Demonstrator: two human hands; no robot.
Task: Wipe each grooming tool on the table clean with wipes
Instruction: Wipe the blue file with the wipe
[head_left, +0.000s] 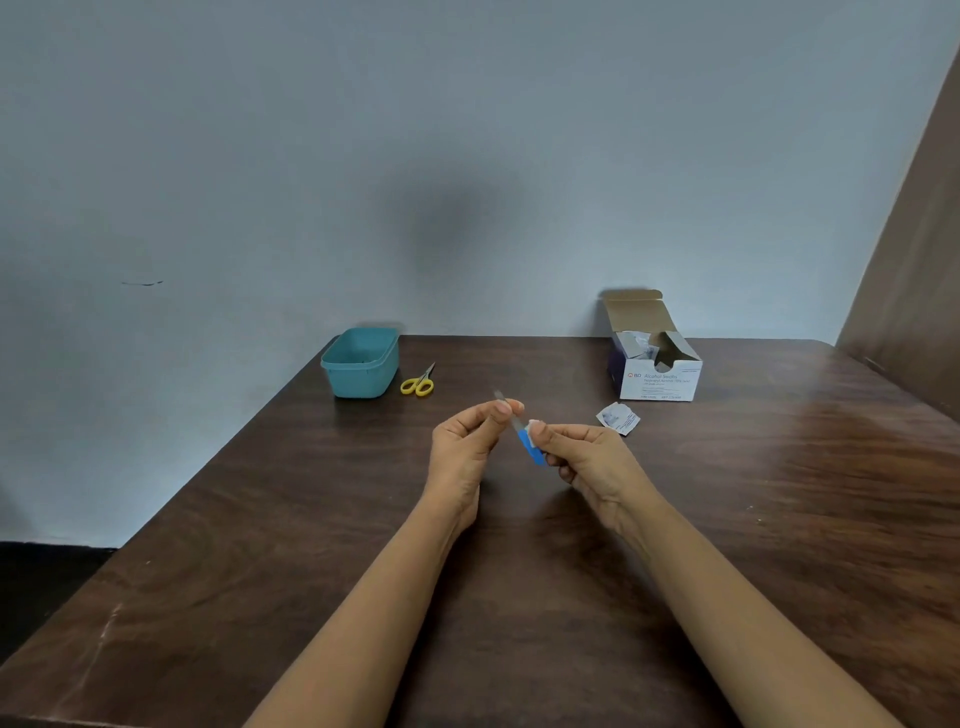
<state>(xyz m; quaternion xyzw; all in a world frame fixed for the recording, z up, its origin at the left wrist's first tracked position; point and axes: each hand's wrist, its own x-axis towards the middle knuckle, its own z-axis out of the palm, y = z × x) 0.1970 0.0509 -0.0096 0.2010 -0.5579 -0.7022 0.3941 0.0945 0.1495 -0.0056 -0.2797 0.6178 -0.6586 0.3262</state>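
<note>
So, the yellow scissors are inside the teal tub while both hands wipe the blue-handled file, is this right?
Not quite. The head view shows the yellow scissors on the table beside the teal tub, not inside it. The left hand and right hand do wipe the blue-handled file.

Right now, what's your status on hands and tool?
Left hand pinches file near its metal end. Right hand presses wipe on its blue handle. Scissors lie beside bin. Nothing in the way.
</note>
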